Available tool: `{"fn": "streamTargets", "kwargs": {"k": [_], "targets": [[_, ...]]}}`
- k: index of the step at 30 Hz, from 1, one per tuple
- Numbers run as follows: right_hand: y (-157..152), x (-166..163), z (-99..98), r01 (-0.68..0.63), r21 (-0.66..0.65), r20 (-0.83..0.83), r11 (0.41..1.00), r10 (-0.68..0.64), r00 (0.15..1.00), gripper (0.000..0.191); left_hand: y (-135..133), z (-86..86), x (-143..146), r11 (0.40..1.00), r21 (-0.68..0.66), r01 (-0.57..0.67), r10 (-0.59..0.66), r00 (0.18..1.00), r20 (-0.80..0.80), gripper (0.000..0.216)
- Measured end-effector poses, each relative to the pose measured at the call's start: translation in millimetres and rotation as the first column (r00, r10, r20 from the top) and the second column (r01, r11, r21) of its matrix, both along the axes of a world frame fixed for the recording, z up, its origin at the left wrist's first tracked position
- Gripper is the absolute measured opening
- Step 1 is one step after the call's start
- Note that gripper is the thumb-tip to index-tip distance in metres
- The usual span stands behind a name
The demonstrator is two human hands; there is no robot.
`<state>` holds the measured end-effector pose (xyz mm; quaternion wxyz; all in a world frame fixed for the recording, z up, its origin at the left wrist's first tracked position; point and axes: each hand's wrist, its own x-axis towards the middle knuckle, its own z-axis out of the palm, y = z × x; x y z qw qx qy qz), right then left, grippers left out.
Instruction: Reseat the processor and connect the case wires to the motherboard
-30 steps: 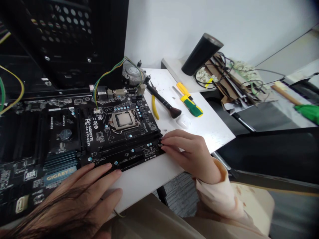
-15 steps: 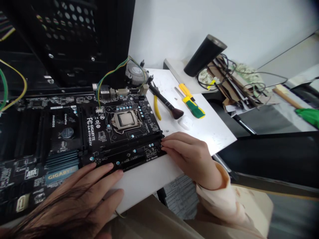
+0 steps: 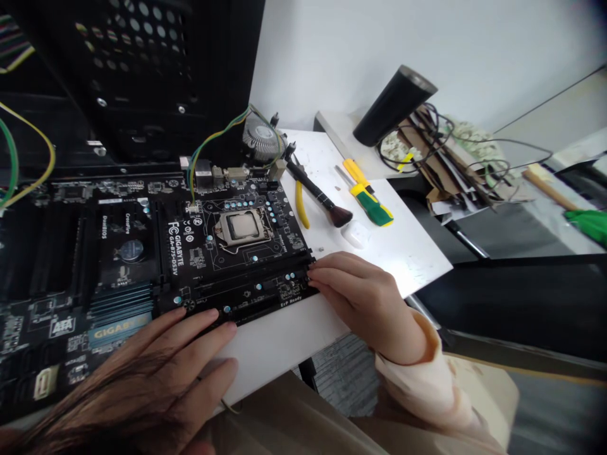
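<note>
A black Gigabyte motherboard (image 3: 203,287) lies flat on the white table, its processor (image 3: 243,228) showing in the socket. Long memory slots (image 3: 256,273) run along the board's near side. My left hand (image 3: 165,360) rests with fingers spread, the fingertips on the board's near edge beside the blue heatsink (image 3: 121,313). At the right edge, my right hand (image 3: 355,294) has thumb and fingers pinched together on the board by the ends of the memory slots. The exact part between those fingertips is hidden. Dark hair hangs over my left hand.
Behind the board stands a black computer case (image 3: 137,82) with loose wires. A round cooler (image 3: 263,136), yellow-handled pliers (image 3: 301,205), a brush (image 3: 322,199) and two screwdrivers (image 3: 374,205) (image 3: 355,170) lie to the right. A black tumbler (image 3: 393,104) and cardboard (image 3: 436,158) are farther back.
The whole view has shifted slightly, so everything sits a little farther right. Both hands keep the same places on the motherboard, with no visible change in their grip.
</note>
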<state>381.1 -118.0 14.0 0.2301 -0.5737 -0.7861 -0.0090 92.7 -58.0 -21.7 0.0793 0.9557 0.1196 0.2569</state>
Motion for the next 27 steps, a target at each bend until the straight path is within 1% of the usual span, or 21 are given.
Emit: {"fn": "streamTargets", "kwargs": {"k": [5,9,14,21,24,27], "targets": [[-4,-4,0.7,-0.004,0.025,0.155,1.0,0.0,0.988,0.026,0,-3.3,-2,1.0,-0.006,0.002,-0.001,1.0,0.031,0.032],[-6,-6,2.3,-0.016,0.039,0.245,0.999,0.005,0.969,0.029,1,-2.8,-1,1.0,-0.01,-0.002,0.002,1.0,0.03,0.032],[-5,-7,5.9,-0.025,0.045,0.318,0.999,0.01,0.948,0.028,-2,-2.5,-1,0.999,-0.032,-0.013,0.014,0.999,0.035,0.033],[0,-10,9.7,-0.052,0.039,0.435,0.998,0.03,0.9,0.034,-6,-0.9,0,0.999,-0.043,-0.031,0.032,0.999,0.027,0.034],[1,-13,9.0,-0.049,0.066,0.446,0.997,0.015,0.895,0.034,-4,2.9,0,0.999,-0.046,-0.018,0.019,1.0,0.02,0.032],[0,-17,7.6,-0.044,0.123,0.482,0.991,-0.021,0.876,0.035,-2,5.2,-1,0.998,-0.06,-0.005,0.006,1.0,0.015,0.031]]}}
